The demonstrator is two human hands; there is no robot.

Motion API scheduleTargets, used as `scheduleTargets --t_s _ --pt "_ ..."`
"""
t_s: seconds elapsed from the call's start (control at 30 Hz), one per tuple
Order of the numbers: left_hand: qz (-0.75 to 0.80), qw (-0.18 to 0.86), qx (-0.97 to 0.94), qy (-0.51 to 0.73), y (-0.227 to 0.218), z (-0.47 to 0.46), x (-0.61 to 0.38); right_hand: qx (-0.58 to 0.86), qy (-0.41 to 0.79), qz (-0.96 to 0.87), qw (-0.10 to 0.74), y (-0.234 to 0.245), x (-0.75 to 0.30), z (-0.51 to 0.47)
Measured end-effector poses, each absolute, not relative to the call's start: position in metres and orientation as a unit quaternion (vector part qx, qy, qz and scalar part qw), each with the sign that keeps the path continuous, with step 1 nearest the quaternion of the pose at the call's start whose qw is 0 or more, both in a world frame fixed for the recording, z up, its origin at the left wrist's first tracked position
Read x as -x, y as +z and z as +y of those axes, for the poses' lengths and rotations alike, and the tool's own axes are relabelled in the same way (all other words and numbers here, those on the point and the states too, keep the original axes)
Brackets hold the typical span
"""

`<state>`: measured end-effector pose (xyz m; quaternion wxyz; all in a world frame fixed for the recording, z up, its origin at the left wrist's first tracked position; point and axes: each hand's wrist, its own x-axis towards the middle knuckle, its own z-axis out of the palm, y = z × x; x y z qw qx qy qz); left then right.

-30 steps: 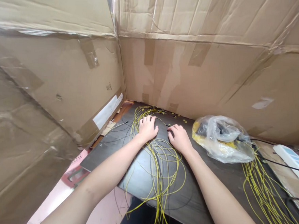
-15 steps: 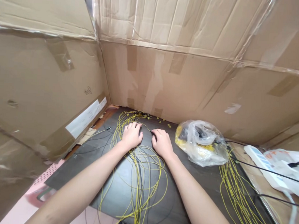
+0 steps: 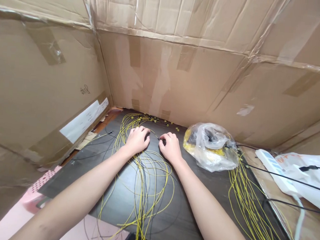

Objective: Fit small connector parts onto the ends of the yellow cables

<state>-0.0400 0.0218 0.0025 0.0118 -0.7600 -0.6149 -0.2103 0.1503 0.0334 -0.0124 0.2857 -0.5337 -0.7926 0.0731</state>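
My left hand (image 3: pixel 137 140) rests over the far end of a bundle of yellow wires (image 3: pixel 141 184) on the dark board, fingers curled down. A single thin yellow wire (image 3: pixel 154 134) spans the gap from it to my right hand (image 3: pixel 170 146). My right thumb and forefinger pinch that wire's dark end. What lies under the left fingers is mostly hidden. Behind the hands lie several small yellow and black wire ends (image 3: pixel 156 120). Loops of yellow and black wire spread between my forearms toward the near edge.
To the right sits a clear plastic bag (image 3: pixel 214 156) with yellow and black contents. Another yellow wire bundle (image 3: pixel 248 203) runs beside it. A white power strip (image 3: pixel 275 172) lies farther right. Cardboard walls (image 3: pixel 163 76) enclose the board (image 3: pixel 194 214); a pink perforated basket (image 3: pixel 39 184) stands lower left.
The view has shifted slightly down and right, so everything appears higher and farther left. Both hands keep almost the same places, and the right fingers look a little more closed.
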Motion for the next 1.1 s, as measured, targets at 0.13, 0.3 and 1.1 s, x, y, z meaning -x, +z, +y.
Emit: scheduleTargets --t_s 0.13,0.3,1.1 --pt "-0.571 0.000 0.788 -0.231 0.002 0.022 0.038 0.533 0.062 -0.801 0.265 -0.012 -0.150 0.032" --pt "-0.519 -0.023 0.818 -0.248 0.000 0.021 0.036 0.516 0.047 -0.813 0.266 -0.013 -0.151 0.035" --pt "-0.450 -0.048 0.847 -0.278 -0.008 0.030 0.047 0.431 0.259 -0.771 0.392 -0.014 -0.144 0.028"
